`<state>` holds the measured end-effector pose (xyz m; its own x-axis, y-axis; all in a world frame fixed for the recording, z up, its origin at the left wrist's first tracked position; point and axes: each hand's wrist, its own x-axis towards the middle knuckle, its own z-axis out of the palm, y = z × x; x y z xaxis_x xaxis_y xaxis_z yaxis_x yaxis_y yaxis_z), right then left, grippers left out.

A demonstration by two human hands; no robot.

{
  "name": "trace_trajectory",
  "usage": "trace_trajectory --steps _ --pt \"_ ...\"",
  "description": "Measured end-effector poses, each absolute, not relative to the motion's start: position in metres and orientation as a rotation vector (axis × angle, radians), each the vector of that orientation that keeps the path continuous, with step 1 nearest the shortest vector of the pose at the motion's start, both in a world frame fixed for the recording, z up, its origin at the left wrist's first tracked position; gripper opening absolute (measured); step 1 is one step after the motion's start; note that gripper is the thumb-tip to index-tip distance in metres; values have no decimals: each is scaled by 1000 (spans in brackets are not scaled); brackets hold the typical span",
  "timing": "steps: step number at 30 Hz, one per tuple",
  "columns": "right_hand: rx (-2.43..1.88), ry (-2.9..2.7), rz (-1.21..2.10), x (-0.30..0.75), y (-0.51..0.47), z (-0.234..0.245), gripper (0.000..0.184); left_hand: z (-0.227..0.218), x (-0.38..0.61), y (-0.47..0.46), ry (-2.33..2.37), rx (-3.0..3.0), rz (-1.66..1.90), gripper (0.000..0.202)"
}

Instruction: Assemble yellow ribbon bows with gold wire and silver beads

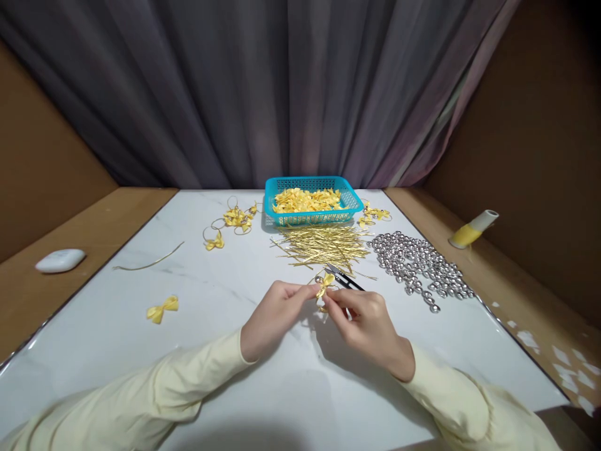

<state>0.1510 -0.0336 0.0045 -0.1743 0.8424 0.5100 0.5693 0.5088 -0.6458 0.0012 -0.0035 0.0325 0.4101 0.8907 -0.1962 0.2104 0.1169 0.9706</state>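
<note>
Above the middle of the white table, my left hand (282, 307) and my right hand (370, 319) meet at a small yellow ribbon bow (326, 282). Both are closed, pinching the bow and its thin gold tie between thumb and fingers. A small round silver piece (318, 279) shows at the bow's left side; how it is fastened I cannot make out. Just behind my right hand lie black-handled thread snips (346, 280). Gold twist ties (323, 243) are heaped beyond the hands. A single yellow bow (162, 309) and one loose gold tie (150, 260) rest at left.
A blue basket (310, 218) of yellow bows stands at the back. Bows with looped ties (238, 219) lie left of it, more (374, 215) to its right. Many silver pieces (417, 263) spread at right. A yellow-white tube (474, 228) and a white object (61, 260) flank the table.
</note>
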Motion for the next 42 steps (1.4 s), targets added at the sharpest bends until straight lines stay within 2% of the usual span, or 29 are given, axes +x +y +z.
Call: trace_trajectory --steps 9,17,25,30,42 --pt "-1175 -1874 389 151 -34 3 25 37 1 -6 997 1462 643 30" --pt "-1171 -1893 427 148 -35 0 26 35 0 -6 1113 1608 673 26" --pt "-1112 -1810 499 151 -34 7 16 28 -3 0 1212 1891 818 22" --pt "-1173 -1636 406 157 -32 14 12 19 -5 6 1236 1948 877 22" --pt "-1459 -1785 559 154 -21 -5 28 3 -6 9 1115 2259 1008 21"
